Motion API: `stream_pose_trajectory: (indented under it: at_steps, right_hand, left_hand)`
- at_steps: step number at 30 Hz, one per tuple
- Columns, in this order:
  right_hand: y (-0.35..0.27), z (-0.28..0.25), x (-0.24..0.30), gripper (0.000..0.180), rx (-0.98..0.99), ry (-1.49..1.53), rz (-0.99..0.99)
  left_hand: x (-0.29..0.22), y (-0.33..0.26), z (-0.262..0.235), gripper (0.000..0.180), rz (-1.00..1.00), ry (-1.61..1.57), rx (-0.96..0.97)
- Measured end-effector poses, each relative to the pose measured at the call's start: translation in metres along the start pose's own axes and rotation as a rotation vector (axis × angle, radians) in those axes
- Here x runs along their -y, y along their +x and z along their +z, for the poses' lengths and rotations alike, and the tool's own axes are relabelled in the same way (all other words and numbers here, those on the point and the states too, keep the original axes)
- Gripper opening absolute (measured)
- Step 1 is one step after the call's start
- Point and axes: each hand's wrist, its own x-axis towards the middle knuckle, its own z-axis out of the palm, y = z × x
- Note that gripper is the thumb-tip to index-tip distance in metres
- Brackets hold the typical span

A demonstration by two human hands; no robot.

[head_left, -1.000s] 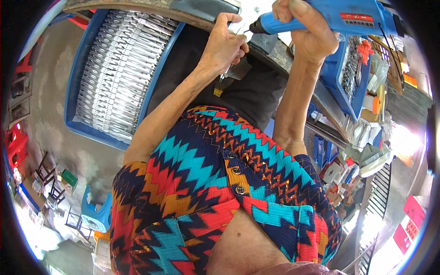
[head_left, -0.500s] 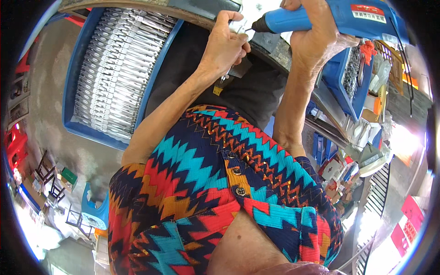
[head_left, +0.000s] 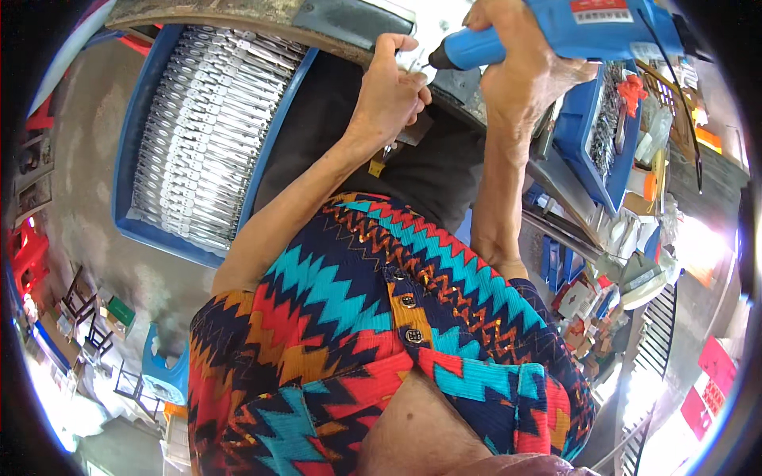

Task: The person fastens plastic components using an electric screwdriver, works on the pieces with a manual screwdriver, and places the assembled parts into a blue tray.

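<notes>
On the far left a blue crate [head_left: 131, 170] lies below the bench, packed with rows of flat silvery metal strips [head_left: 202, 139], stacked close so they sit within easy reach of the work edge. Next to it the person's left hand [head_left: 389, 99] is curled at the worn bench edge [head_left: 238, 20], fingers closed on a small metal piece [head_left: 413, 67], apparently steadying it for the tool; the piece itself is mostly hidden by the fingers. To its right the right hand [head_left: 520, 75] wraps fully round the body of a blue power screwdriver [head_left: 571, 36], its dark tip aimed left at the held piece, just beside the left fingertips. Farther right a second blue bin [head_left: 583, 139] holds more metal parts near the tool hand.
</notes>
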Motion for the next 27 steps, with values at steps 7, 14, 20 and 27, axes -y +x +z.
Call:
stream_pose_trajectory:
  at_steps: [7,14,20,27]
  right_hand:
    - [0.012,-0.011,-0.026,0.008,0.073,0.065,-0.282]
    - [0.043,-0.021,-0.014,0.015,0.203,0.528,0.128]
    - [0.110,-0.047,-0.027,0.016,0.317,0.443,0.073]
    - [0.309,-0.108,-0.049,0.014,0.136,-0.224,-0.253]
  left_hand:
    - [-0.005,0.007,0.009,0.040,0.009,-0.091,0.030]
    - [-0.010,-0.001,0.008,0.036,-0.045,-0.140,0.064]
    - [-0.015,-0.003,0.008,0.043,-0.089,-0.187,0.085]
    - [-0.021,0.001,0.013,0.041,-0.177,-0.128,0.098]
